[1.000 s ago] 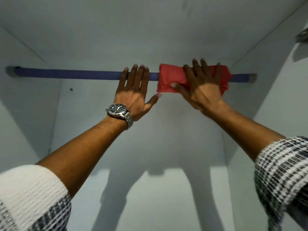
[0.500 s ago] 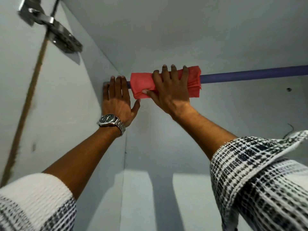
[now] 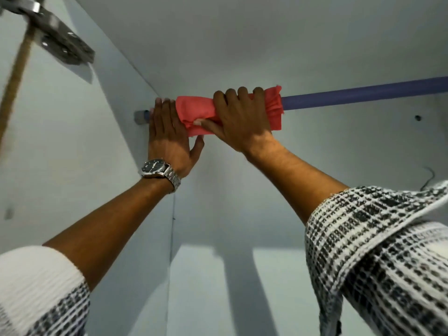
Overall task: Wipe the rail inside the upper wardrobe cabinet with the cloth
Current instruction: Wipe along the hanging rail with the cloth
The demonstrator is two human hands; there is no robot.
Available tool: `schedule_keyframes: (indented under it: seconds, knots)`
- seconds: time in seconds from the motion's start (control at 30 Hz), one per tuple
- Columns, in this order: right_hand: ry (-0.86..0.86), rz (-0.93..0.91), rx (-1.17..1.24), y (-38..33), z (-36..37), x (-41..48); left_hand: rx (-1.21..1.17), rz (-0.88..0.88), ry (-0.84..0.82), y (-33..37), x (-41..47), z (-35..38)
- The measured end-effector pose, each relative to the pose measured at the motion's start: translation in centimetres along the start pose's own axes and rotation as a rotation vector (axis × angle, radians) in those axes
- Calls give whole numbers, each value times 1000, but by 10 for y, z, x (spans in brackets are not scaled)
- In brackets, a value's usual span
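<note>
A purple rail [image 3: 363, 94] runs across the upper cabinet from its grey socket [image 3: 139, 116] in the left wall to the right edge of view. A red cloth [image 3: 194, 112] is wrapped around the rail near its left end. My right hand [image 3: 242, 120] is closed around the cloth and the rail, fingers over the top, thumb underneath. My left hand [image 3: 169, 134], with a metal wristwatch, lies flat with straight fingers over the rail between the cloth and the wall, holding nothing. The rail under the cloth and hands is hidden.
White cabinet walls and ceiling enclose the space; the left wall [image 3: 72, 166] is close beside my left hand. A metal door hinge [image 3: 60, 42] sits at the upper left. A small hole [image 3: 417, 118] marks the back wall.
The cloth and both hands slid left along the rail, from its right part to its left end. My view turned left, bringing the hinge and left wall into sight.
</note>
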State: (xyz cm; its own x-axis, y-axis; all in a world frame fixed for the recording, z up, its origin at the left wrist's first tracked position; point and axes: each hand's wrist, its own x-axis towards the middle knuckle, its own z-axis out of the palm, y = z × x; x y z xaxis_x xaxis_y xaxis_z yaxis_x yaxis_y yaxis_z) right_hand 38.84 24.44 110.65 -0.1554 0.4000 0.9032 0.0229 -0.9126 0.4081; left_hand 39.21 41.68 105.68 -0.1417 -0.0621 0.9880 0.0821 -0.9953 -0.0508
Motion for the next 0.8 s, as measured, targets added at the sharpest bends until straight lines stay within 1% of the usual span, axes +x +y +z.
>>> schedule_keyframes:
  seconds: [0.17, 0.27, 0.4, 0.53, 0.67, 0.8]
  knots:
    - [55, 24, -43, 90, -3, -36, -56, 109, 51, 83, 13, 0]
    - [101, 44, -74, 150, -4, -65, -73, 114, 38, 149, 18, 0]
    - [84, 78, -120, 222, -10, -96, -90, 115, 39, 229, 23, -1]
    - [71, 119, -155, 280, -16, -124, -109, 140, 33, 294, 29, -5]
    - [84, 147, -184, 328, -23, -148, -143, 170, 20, 345, 34, -10]
    - [71, 142, -191, 361, -32, -163, -160, 213, 1, 377, 36, -15]
